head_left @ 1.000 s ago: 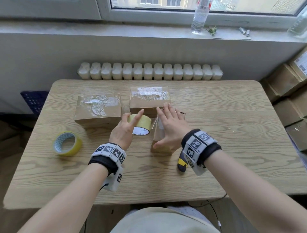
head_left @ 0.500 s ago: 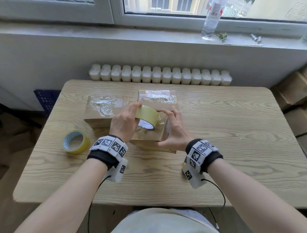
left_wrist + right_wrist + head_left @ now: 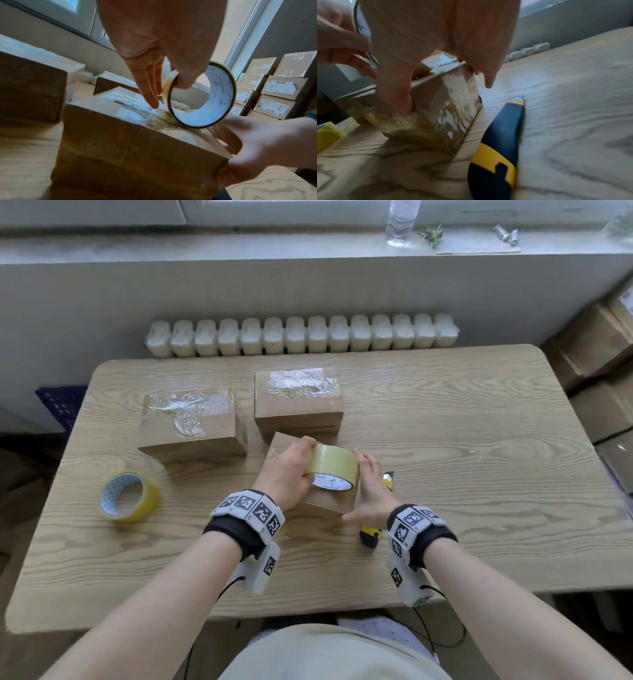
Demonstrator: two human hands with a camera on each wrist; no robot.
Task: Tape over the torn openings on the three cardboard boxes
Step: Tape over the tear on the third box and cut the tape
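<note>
**Taping the nearest box, roll held low against the lid**

Running tape over the third box is the step in hand, as far as these views show. Nearest the person, a yellow-and-black utility knife (image 3: 375, 525) lies on the wooden table (image 3: 479, 474), just beside the right wrist. The right hand (image 3: 371, 491) clamps the near right corner of the front box (image 3: 329, 501), thumb on the tape-covered side face, fingers over the top edge. The left hand (image 3: 286, 474) grips the tape roll (image 3: 330, 465), thumb inside the core and fingers along its outside, with the roll standing on edge on the box top.

The box looks light and fairly stiff, so it would likely slide under the pull of the tape unless braced at a corner, as the right hand does. Its glossy taped faces are probably slick; bare cardboard edges give better purchase. The tape itself is thin and clingy, apt to wrinkle or fold onto itself, so the core is the safer place to hold the roll.

Farther left, a second tape roll (image 3: 128, 496) rests apart. Beyond, the left box (image 3: 191, 422) and the middle box (image 3: 298, 398) sit with crinkled clear tape already across their tops.
</note>
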